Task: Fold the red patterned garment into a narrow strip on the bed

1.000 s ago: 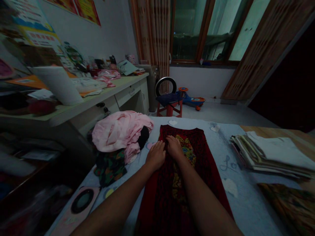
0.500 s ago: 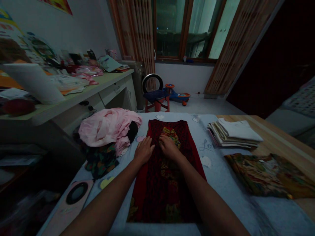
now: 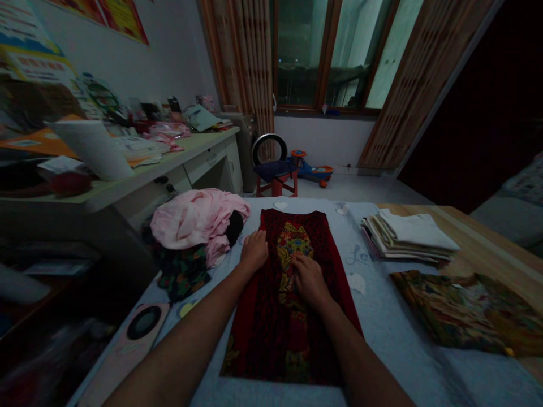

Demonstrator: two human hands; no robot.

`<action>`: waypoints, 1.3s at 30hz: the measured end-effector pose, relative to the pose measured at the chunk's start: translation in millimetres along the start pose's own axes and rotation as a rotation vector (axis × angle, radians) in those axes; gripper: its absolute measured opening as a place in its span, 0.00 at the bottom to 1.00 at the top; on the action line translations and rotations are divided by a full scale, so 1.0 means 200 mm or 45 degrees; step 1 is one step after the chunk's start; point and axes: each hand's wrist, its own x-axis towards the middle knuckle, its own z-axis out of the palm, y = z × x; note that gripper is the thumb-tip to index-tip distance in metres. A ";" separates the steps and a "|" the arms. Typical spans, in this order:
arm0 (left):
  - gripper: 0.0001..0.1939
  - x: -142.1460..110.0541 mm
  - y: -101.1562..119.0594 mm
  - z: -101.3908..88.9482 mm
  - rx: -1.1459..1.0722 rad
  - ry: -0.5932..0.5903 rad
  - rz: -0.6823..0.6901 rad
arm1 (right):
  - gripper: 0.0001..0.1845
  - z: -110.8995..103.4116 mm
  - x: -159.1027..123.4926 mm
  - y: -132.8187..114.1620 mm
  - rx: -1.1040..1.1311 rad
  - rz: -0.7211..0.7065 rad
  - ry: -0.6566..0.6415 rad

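Note:
A dark red patterned garment [image 3: 297, 333] with a yellow-green floral panel lies flat and long in front of me. My left hand [image 3: 255, 251] rests open on its upper left edge, fingers lying forward on the cloth. On the floral panel lies my right hand [image 3: 309, 280], palm down with fingers slightly bent, pressing the fabric; it appears to grip nothing. To the left is a heap of clothes with a pink garment [image 3: 190, 220] on top and a dark green patterned cloth [image 3: 184, 274] below.
A pale blue cloth [image 3: 373, 316] covers much of the table. At right are a stack of folded clothes [image 3: 407, 237] and a folded brown-green patterned garment [image 3: 462, 308]. A pink device with a dark round disc [image 3: 144, 323] lies near left. Beyond stand a cluttered desk [image 3: 212, 144] and red stool [image 3: 278, 183].
My right hand has slid toward me and to the right across the floral panel. The left hand stays at the garment's left edge. The camera view has shifted slightly.

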 end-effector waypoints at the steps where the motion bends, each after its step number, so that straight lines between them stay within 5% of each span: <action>1: 0.20 0.04 -0.01 -0.01 -0.006 -0.008 0.007 | 0.22 0.00 0.00 0.00 -0.002 -0.004 0.008; 5: 0.18 0.12 -0.05 0.01 -0.007 -0.019 -0.027 | 0.21 0.02 -0.01 0.02 0.019 -0.008 0.012; 12: 0.19 0.07 -0.07 0.10 0.011 0.107 -0.110 | 0.22 -0.02 0.02 0.02 -0.001 0.001 -0.088; 16: 0.19 0.07 -0.09 0.12 0.000 0.162 -0.120 | 0.16 -0.13 0.18 -0.01 -0.155 0.024 -0.381; 19: 0.19 0.08 -0.10 0.13 -0.009 0.166 -0.139 | 0.18 -0.14 0.39 -0.05 -0.204 0.035 -0.346; 25: 0.16 0.08 -0.11 0.12 -0.013 0.174 -0.116 | 0.21 0.09 0.78 -0.15 0.030 -0.167 -0.266; 31: 0.08 0.07 -0.10 0.09 -0.025 0.184 -0.227 | 0.22 0.33 1.00 -0.10 0.082 -0.230 -0.236; 39: 0.07 0.10 -0.11 0.06 0.007 0.131 -0.303 | 0.24 0.37 1.15 -0.01 0.092 -0.142 -0.195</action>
